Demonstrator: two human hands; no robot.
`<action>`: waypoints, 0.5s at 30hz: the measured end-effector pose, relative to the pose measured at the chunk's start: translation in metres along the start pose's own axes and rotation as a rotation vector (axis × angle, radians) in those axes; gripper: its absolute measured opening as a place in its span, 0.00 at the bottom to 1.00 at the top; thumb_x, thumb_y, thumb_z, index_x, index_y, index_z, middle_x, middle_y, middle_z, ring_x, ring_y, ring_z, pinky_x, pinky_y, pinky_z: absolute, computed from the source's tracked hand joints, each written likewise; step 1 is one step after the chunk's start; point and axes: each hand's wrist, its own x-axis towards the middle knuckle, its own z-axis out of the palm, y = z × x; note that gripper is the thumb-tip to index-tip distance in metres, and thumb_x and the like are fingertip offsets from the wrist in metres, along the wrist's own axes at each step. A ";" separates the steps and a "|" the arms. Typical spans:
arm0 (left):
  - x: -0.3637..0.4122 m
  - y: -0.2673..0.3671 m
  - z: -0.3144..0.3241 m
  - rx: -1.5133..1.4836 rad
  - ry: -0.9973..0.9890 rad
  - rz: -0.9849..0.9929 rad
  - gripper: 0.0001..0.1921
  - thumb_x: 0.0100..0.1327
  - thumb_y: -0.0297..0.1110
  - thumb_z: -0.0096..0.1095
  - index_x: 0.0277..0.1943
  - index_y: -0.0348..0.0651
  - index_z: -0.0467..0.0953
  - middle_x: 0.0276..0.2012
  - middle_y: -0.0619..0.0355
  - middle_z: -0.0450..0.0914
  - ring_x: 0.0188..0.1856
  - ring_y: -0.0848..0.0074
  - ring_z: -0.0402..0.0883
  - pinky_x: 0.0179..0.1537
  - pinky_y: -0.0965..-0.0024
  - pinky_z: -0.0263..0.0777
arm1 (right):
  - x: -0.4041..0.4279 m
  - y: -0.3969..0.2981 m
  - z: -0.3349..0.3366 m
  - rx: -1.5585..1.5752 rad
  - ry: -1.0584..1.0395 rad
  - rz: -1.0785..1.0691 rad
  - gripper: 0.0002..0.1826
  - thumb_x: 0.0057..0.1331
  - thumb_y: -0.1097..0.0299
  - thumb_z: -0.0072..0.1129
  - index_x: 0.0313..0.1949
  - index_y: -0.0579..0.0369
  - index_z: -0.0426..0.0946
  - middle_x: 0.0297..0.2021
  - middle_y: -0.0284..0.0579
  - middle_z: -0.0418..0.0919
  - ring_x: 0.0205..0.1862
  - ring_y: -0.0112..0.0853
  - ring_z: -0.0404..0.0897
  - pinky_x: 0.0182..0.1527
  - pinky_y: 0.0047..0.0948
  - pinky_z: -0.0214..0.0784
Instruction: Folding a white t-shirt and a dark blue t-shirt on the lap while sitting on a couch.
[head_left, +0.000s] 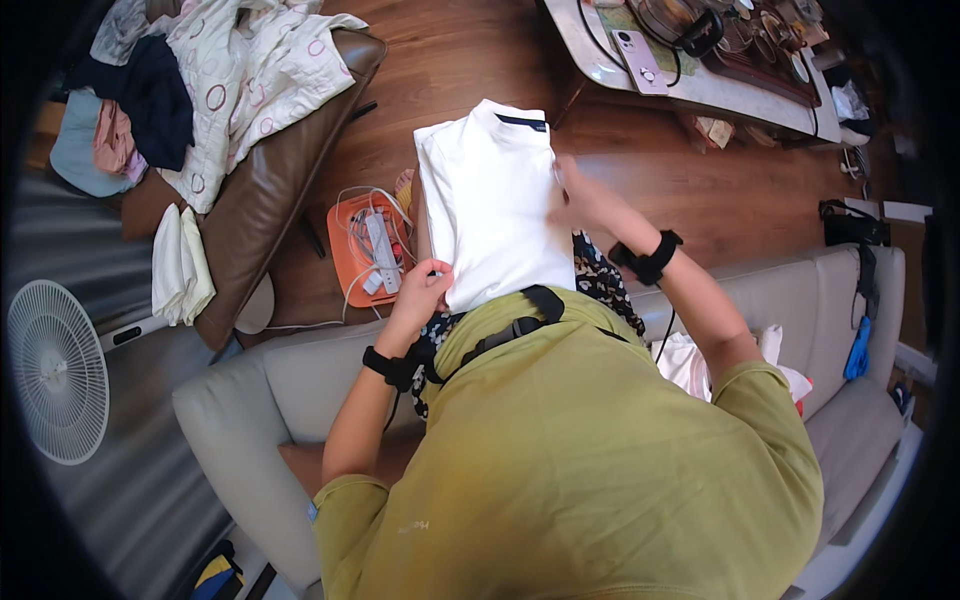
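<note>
A white shirt (499, 202) lies folded into a long rectangle across my lap, its neckline with a dark inner collar band (523, 122) pointing away from me. At the near left corner of the shirt, my left hand (427, 289) pinches the edge between thumb and fingers. My right hand (581, 196) is blurred by motion along the shirt's right edge; its fingers look spread, and I cannot tell whether they touch the cloth. Black straps circle both wrists. Beneath the shirt shows dark floral cloth (600, 274) over my legs.
An orange bin (352, 281) with a power strip and cables stands on the floor at left. Beyond it, a brown leather seat (262, 180) carries heaped clothes and folded white cloth (182, 262). A low table (600, 71) with a phone (640, 64) is at upper right; a fan (58, 371) stands far left.
</note>
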 end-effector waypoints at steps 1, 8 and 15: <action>0.001 -0.003 -0.001 0.070 -0.012 0.100 0.10 0.63 0.34 0.56 0.42 0.38 0.69 0.25 0.63 0.75 0.22 0.83 0.71 0.24 0.80 0.65 | 0.006 -0.007 -0.004 -0.004 -0.002 -0.003 0.38 0.49 0.72 0.64 0.57 0.63 0.54 0.41 0.56 0.73 0.41 0.46 0.75 0.44 0.37 0.68; -0.004 -0.005 0.027 -0.016 0.072 0.215 0.15 0.59 0.32 0.62 0.44 0.32 0.69 0.36 0.59 0.76 0.36 0.84 0.73 0.38 0.79 0.66 | 0.114 -0.064 0.008 -0.194 0.079 -0.666 0.21 0.56 0.61 0.60 0.48 0.53 0.71 0.45 0.48 0.74 0.52 0.45 0.69 0.52 0.39 0.64; -0.011 0.008 0.027 -0.025 -0.127 0.292 0.12 0.58 0.28 0.62 0.42 0.34 0.69 0.36 0.62 0.74 0.40 0.82 0.71 0.45 0.80 0.64 | 0.133 -0.086 0.003 -0.610 -0.043 -0.530 0.27 0.53 0.46 0.60 0.45 0.53 0.75 0.43 0.51 0.74 0.51 0.46 0.70 0.52 0.45 0.62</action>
